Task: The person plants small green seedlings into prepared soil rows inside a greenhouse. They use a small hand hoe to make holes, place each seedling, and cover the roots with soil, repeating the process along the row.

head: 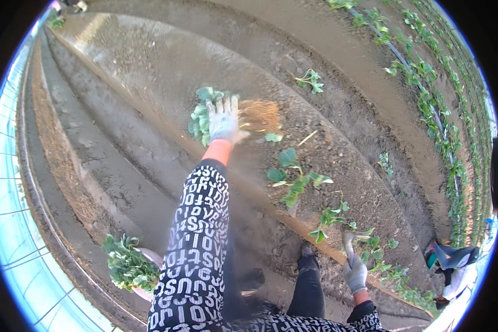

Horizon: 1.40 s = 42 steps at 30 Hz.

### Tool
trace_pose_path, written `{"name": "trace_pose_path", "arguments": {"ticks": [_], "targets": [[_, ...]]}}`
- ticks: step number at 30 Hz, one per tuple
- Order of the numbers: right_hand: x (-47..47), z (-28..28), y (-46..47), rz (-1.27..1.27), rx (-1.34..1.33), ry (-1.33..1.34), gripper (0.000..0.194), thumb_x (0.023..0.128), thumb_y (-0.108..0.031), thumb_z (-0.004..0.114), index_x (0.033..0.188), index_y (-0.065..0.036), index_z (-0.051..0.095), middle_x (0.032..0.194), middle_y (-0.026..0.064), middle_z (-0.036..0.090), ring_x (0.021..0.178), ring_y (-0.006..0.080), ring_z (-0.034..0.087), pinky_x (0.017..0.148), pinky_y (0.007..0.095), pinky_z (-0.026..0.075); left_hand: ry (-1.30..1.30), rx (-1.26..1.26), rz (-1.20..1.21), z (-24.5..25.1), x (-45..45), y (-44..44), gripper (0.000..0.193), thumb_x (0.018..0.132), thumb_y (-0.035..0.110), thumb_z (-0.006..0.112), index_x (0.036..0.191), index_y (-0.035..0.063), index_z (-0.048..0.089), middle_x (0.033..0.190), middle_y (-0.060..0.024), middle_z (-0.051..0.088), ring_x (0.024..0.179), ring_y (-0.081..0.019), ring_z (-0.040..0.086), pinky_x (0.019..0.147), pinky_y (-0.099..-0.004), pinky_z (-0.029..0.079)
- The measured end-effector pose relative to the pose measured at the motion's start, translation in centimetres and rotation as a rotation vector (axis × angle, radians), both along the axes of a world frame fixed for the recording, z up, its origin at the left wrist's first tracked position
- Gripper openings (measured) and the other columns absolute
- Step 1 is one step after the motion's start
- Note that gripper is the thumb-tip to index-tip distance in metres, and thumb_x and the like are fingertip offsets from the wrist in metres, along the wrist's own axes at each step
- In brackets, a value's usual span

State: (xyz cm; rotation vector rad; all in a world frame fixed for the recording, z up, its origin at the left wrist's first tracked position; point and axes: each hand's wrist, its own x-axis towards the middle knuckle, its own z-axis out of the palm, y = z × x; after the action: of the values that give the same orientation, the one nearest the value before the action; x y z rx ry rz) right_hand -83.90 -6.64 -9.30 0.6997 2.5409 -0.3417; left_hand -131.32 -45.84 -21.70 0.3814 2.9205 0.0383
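Note:
My left hand [225, 121], in a soiled white work glove, lies palm down with fingers apart across a bunch of leafy seedlings [200, 122]. Their bare orange-brown roots [260, 115] stick out to the right of the hand. The bunch rests on the raised soil bed [166, 58]. Low on the right, my gloved right hand [355, 274] is closed around a small hand tool [348, 245], whose soil-coated end points up toward the bed. Just beside that end are the leaves of a young plant [375, 245]. My palms are hidden.
Single young plants [296, 176] stand along the bed. A loose seedling [311, 81] lies beyond it in the furrow. A pink basin [147, 255] with leafy seedlings sits lower left. At the far right another person [454, 265] crouches. Planted rows [431, 103] run at right.

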Motion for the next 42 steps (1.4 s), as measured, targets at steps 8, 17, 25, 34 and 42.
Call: {"name": "trace_pose_path", "arguments": {"ticks": [8,17,25,34,42], "targets": [[-11.5,2.0,-18.6,0.058,-0.083,-0.159,0.026,0.089,-0.030,0.066,0.092,-0.006,0.058,0.073,0.0228,0.066,0.072,0.0430,0.067,0.066,0.0523,0.051,0.005,0.186,-0.134,-2.0,-6.3,-7.7,0.067,0.077,0.026,0.075,0.137,0.0126,0.050,0.126,-0.0084,0.057,0.118,-0.0285,0.053,0.099,-0.0467,0.042],[-19.7,1.4,-25.8,0.071,-0.158,-0.143,0.026,0.087,-0.029,0.069,0.092,-0.006,0.057,0.072,0.0211,0.064,0.071,0.0425,0.065,0.063,0.0496,0.050,0.148,0.078,0.039,3.8,-19.2,-25.0,0.107,0.072,0.044,0.083,0.156,0.0132,0.025,0.156,-0.0145,0.036,0.145,-0.0368,0.030,0.121,-0.0557,0.017],[-20.4,1.3,-25.1,-0.030,-0.139,-0.131,0.022,0.088,-0.025,0.068,0.091,-0.006,0.057,0.073,0.0214,0.064,0.072,0.0432,0.065,0.064,0.0504,0.050,0.482,0.400,0.190,-1.3,-23.5,-28.0,0.012,0.085,0.028,0.072,0.092,0.0181,0.073,0.110,0.0035,0.070,0.116,-0.0269,0.057,0.108,-0.0433,0.034],[-19.2,1.7,-25.3,-0.081,-0.113,-0.222,0.028,0.090,-0.031,0.066,0.093,-0.004,0.057,0.074,0.0235,0.066,0.074,0.0440,0.066,0.067,0.0526,0.050,0.178,0.165,0.367,0.4,-24.5,-25.2,0.031,0.084,0.032,0.073,0.114,0.0259,0.073,0.150,-0.0005,0.050,0.148,-0.0291,0.029,0.123,-0.0533,0.014],[-18.9,2.3,-25.1,-0.056,-0.133,-0.196,0.026,0.089,-0.030,0.065,0.090,-0.005,0.058,0.075,0.0234,0.067,0.074,0.0446,0.066,0.068,0.0524,0.051,-0.144,1.195,0.504,14.0,-26.9,-31.9,0.008,0.095,0.012,0.065,0.095,0.0056,0.070,0.094,-0.0067,0.073,0.078,-0.0110,0.063,0.072,-0.0233,0.053]]}}
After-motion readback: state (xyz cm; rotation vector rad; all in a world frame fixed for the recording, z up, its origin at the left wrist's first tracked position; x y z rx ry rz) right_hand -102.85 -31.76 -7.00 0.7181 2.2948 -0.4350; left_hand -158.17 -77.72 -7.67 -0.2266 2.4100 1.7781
